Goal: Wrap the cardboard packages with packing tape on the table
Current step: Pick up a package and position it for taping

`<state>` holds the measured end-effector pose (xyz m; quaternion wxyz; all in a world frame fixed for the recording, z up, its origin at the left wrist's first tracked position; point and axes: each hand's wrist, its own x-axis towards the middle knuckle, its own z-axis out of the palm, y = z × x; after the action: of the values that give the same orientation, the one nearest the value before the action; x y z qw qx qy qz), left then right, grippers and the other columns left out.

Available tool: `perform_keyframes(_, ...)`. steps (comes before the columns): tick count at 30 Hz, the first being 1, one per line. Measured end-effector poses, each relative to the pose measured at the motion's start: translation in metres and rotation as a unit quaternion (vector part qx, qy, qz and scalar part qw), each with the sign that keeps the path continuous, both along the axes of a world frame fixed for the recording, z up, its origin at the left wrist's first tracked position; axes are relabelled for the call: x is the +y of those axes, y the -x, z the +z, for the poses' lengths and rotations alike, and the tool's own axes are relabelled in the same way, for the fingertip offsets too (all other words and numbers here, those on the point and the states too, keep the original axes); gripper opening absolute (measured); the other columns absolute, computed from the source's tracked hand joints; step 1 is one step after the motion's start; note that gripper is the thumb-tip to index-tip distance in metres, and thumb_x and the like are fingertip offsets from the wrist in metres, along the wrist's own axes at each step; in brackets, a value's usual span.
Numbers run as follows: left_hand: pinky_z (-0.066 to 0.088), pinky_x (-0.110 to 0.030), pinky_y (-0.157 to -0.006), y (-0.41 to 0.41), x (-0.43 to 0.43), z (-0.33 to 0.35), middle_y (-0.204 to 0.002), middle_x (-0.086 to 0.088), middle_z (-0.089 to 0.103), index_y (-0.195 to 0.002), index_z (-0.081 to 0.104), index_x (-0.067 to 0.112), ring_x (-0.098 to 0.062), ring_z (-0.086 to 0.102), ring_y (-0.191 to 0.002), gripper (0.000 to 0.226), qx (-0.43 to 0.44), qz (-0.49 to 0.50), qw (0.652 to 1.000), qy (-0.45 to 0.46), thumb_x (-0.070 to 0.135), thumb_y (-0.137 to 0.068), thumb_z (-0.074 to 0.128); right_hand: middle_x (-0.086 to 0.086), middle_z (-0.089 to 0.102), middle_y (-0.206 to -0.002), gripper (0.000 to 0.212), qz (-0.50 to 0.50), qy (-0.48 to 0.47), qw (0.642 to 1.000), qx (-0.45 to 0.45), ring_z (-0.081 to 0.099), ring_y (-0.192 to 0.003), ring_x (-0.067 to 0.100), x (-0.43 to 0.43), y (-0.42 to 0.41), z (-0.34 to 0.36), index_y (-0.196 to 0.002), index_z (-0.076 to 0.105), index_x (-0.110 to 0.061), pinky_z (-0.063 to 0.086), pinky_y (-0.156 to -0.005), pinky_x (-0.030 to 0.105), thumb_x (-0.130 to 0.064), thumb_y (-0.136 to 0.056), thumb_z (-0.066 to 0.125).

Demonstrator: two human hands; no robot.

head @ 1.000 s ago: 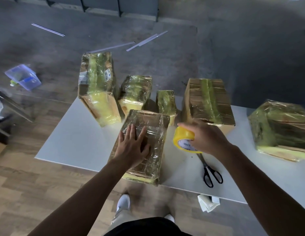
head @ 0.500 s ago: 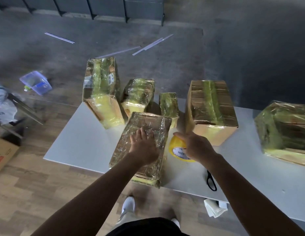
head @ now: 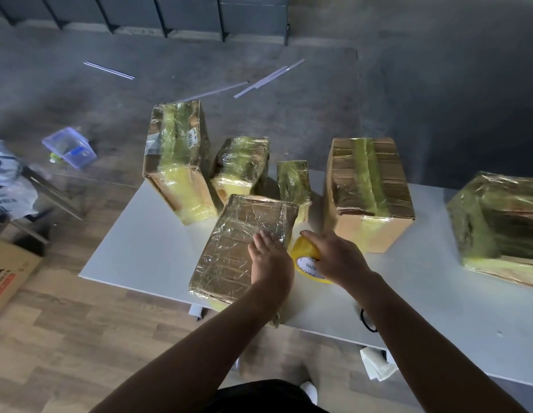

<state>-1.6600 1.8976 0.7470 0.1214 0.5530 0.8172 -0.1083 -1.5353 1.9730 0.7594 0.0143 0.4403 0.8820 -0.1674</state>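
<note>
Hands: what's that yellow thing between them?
A tape roll, gripped by the right hand, next to the left hand pressing the package. Head view shows it.

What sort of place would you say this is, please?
Probably an informal packing area: tape-wrapped brown cardboard packages crowd a white rectangular table, the right hand holds a yellow packing-tape roll, and a brown cardboard box lies on the floor.

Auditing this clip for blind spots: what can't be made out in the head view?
Black scissors, head view: only a handle loop shows; the right forearm covers the rest.
Yellow packing tape roll, head view: the right hand gripping it hides part of its label.
Tape-wrapped cardboard package at far right, head view: cut off by the right edge.
</note>
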Motion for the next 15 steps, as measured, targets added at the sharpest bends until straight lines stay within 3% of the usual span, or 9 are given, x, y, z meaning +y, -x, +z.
perform_keyframes(2, 0.035, -0.052, -0.108, -0.002, 0.001, -0.005, -0.140, -0.041, 0.034, -0.137, 0.031, -0.020, -0.049, 0.036, -0.133, 0.046, -0.010, -0.009, 0.998, -0.060, 0.002, -0.096, 0.026, 0.011, 0.051, -0.130, 0.065, 0.000, -0.003, 1.000, 0.003, 0.057, -0.114, 0.032, 0.000, 0.000, 0.000, -0.145, 0.038, -0.029, 0.046, -0.090, 0.035, -0.021, -0.084, 0.058)
perform_keyframes(4, 0.055, -0.048, -0.085, 0.000, -0.003, -0.014, -0.116, -0.033, 0.062, -0.113, 0.065, -0.011, -0.041, 0.063, -0.108, 0.048, 0.009, -0.071, 0.996, -0.054, 0.007, -0.084, 0.031, 0.011, 0.051, -0.129, 0.065, 0.005, -0.008, 1.000, 0.003, 0.057, -0.113, 0.031, 0.001, 0.000, -0.001, -0.145, 0.038, -0.029, 0.045, -0.088, 0.034, -0.023, -0.084, 0.059)
perform_keyframes(6, 0.058, -0.046, -0.076, 0.004, -0.008, -0.022, -0.109, -0.029, 0.067, -0.106, 0.069, -0.007, -0.038, 0.067, -0.101, 0.048, 0.019, -0.122, 0.989, -0.087, 0.011, -0.080, 0.033, 0.012, 0.051, -0.129, 0.065, 0.010, -0.007, 1.000, 0.008, 0.057, -0.113, 0.032, 0.001, -0.001, -0.002, -0.145, 0.038, -0.028, 0.046, -0.088, 0.035, -0.025, -0.083, 0.059)
perform_keyframes(8, 0.058, -0.042, -0.079, 0.007, -0.010, -0.022, -0.110, -0.027, 0.067, -0.107, 0.069, -0.004, -0.037, 0.067, -0.103, 0.045, -0.008, -0.138, 0.980, -0.142, 0.010, -0.080, 0.035, 0.011, 0.051, -0.128, 0.066, 0.008, -0.011, 1.000, 0.012, 0.058, -0.112, 0.031, 0.001, -0.001, -0.003, -0.145, 0.038, -0.028, 0.046, -0.088, 0.035, -0.023, -0.084, 0.059)
perform_keyframes(11, 0.053, -0.039, -0.093, 0.010, -0.009, -0.010, -0.133, -0.025, 0.054, -0.128, 0.056, 0.000, -0.035, 0.054, -0.124, 0.043, -0.045, -0.099, 0.974, -0.198, 0.013, -0.088, 0.045, 0.011, 0.052, -0.127, 0.065, 0.004, -0.017, 1.000, 0.016, 0.058, -0.112, 0.030, 0.001, -0.002, -0.004, -0.145, 0.038, -0.028, 0.046, -0.089, 0.034, -0.024, -0.085, 0.061)
perform_keyframes(13, 0.031, -0.049, -0.111, 0.012, -0.003, -0.004, -0.156, -0.026, 0.015, -0.150, 0.018, 0.002, -0.038, 0.018, -0.145, 0.072, -0.036, -0.069, 0.991, -0.106, 0.030, -0.094, 0.053, 0.010, 0.051, -0.126, 0.064, 0.006, -0.017, 1.000, 0.019, 0.059, -0.111, 0.030, 0.000, -0.003, -0.004, -0.144, 0.038, -0.029, 0.047, -0.088, 0.033, -0.024, -0.085, 0.062)
perform_keyframes(15, 0.014, -0.061, -0.112, 0.009, 0.004, 0.002, -0.158, -0.025, -0.007, -0.151, -0.005, 0.003, -0.040, -0.004, -0.146, 0.086, -0.020, -0.038, 0.999, -0.022, 0.032, -0.095, 0.053, 0.010, 0.051, -0.125, 0.064, 0.005, -0.017, 1.000, 0.019, 0.059, -0.110, 0.030, 0.000, -0.003, -0.005, -0.144, 0.037, -0.029, 0.047, -0.087, 0.033, -0.023, -0.085, 0.063)
